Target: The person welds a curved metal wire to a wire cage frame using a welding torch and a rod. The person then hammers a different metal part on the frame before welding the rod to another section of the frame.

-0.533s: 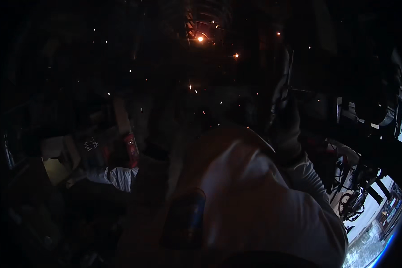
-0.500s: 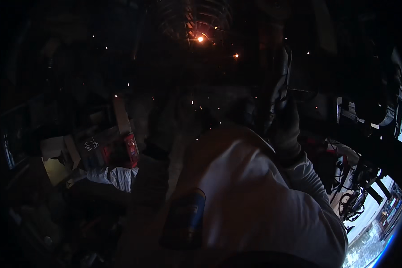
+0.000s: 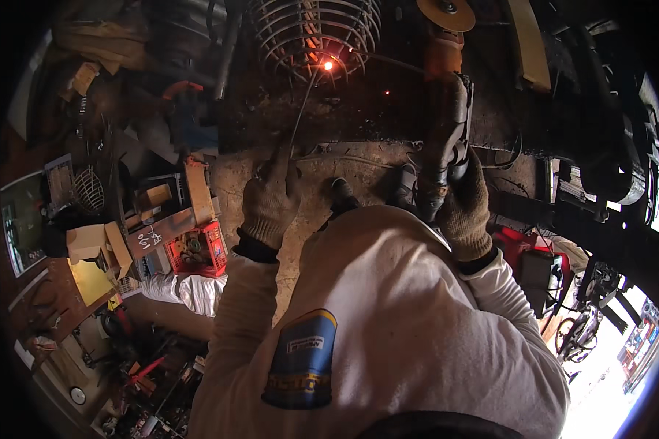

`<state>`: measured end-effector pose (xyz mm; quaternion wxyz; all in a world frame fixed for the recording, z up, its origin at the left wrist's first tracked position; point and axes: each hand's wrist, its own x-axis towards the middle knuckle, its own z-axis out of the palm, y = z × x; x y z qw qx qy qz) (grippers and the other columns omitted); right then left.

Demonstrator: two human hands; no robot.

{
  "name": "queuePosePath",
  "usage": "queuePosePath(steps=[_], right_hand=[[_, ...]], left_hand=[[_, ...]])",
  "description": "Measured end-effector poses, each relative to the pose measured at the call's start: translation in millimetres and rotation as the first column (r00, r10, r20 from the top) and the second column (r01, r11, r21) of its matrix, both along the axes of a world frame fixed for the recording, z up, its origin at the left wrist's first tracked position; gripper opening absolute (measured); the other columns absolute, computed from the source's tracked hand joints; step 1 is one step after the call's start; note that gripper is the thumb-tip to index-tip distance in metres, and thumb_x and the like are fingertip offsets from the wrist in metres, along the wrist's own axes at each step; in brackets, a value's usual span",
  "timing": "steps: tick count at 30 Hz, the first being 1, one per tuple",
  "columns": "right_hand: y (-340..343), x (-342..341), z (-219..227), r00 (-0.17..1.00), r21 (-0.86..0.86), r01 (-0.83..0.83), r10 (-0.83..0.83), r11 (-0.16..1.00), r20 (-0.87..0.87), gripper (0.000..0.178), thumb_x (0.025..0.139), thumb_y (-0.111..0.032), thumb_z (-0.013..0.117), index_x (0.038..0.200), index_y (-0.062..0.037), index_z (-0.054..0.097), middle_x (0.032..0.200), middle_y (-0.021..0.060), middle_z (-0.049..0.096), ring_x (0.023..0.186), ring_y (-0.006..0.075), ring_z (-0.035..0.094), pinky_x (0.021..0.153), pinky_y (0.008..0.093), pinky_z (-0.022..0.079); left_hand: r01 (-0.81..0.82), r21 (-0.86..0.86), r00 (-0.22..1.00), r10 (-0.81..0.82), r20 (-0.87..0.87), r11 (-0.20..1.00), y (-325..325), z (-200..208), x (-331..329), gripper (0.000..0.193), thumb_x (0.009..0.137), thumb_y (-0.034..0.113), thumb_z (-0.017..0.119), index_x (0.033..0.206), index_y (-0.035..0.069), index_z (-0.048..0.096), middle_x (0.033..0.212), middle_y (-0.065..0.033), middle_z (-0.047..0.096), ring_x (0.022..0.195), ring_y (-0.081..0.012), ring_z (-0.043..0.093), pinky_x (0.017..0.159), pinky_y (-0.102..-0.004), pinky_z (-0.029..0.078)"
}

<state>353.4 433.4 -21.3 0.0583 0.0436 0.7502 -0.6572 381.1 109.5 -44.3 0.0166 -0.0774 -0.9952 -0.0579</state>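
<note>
My gloved left hand (image 3: 269, 206) is closed around the lower end of a thin metal rod (image 3: 302, 110); any holder there is lost in shadow. The rod slants up to the base of a round cage of metal bars (image 3: 315, 33), where a red-hot spot (image 3: 328, 66) glows. On the right, my gloved right hand (image 3: 467, 212) wraps the rear of an angle grinder (image 3: 447, 121). The grinder points away from me, its tan disc (image 3: 447, 11) at the top edge. Some right-hand fingers are hidden behind the grinder's body.
A dark workbench edge (image 3: 359, 146) runs across in front, with another thin rod (image 3: 395, 62) reaching the cage from the right. Below are two shoes (image 3: 343, 194). A red crate (image 3: 198, 252) and open cardboard box (image 3: 95, 245) stand left; cables and equipment (image 3: 538, 271) lie right.
The picture has gone from nearly black to lit. Flying sparks have mostly vanished, while a red glow stays at the cage's base. Both arms keep roughly the same places.
</note>
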Motion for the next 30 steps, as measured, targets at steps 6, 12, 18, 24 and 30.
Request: queuePosePath(steps=[6,12,18,24,30], right_hand=[[4,3,-11,0.999,-0.233,0.05,-0.046,0.971,0.021,0.067,0.09,-0.011,0.074,0.145,0.0028,0.039,0.125,0.0145,0.064,0.113,0.0209,0.063,0.097,0.0345,0.051],[12,3,-17,0.993,-0.054,0.046,-0.052,0.997,-0.108,0.067,0.095,-0.029,0.072,0.145,0.0007,0.039,0.119,0.0102,0.061,0.1,0.0178,0.064,0.087,0.0337,0.054],[2,4,1,0.991,-0.139,0.099,-0.11,0.985,-0.073,0.066,0.094,-0.026,0.073,0.144,-0.0001,0.04,0.114,0.0075,0.061,0.096,0.0145,0.062,0.084,0.0299,0.054],[6,5,-6,0.983,-0.147,0.155,-0.168,0.977,-0.079,0.061,0.092,-0.019,0.074,0.142,-0.0006,0.045,0.121,0.0136,0.066,0.106,0.0185,0.066,0.09,0.0339,0.054],[3,9,-16,0.972,-0.156,0.199,-0.215,0.968,-0.093,0.066,0.093,-0.023,0.073,0.145,0.0005,0.04,0.126,0.0146,0.062,0.109,0.0223,0.065,0.095,0.0355,0.053]], left_hand=[[0.062,-0.082,0.989,-0.072,-0.132,0.995,-1,5,0,0.036,0.086,0.002,0.062,0.121,-0.007,0.061,0.135,-0.0174,0.059,0.085,-0.0238,0.068,0.066,-0.0338,0.056],[0.188,-0.047,0.968,-0.193,-0.16,0.981,-23,37,6,0.051,0.087,0.014,0.063,0.136,0.005,0.053,0.118,-0.0127,0.061,0.084,-0.025,0.064,0.065,-0.0388,0.051],[0.396,-0.071,0.918,-0.392,0.066,0.915,-55,103,20,0.036,0.085,0.004,0.067,0.119,-0.004,0.057,0.123,-0.0138,0.063,0.084,-0.0198,0.069,0.064,-0.0344,0.054],[-0.473,0.635,0.85,0.128,0.511,0.611,-71,128,19,0.025,0.104,0.021,0.049,0.113,0.0,0.06,0.089,-0.0097,0.068,0.067,-0.0137,0.063,0.06,-0.0287,0.051],[-0.332,0.747,0.936,0.299,0.185,0.576,-76,102,-100,0.017,0.102,0.023,0.059,0.099,0.006,0.063,0.076,-0.0043,0.063,0.054,-0.007,0.054,0.047,-0.0253,0.039]])
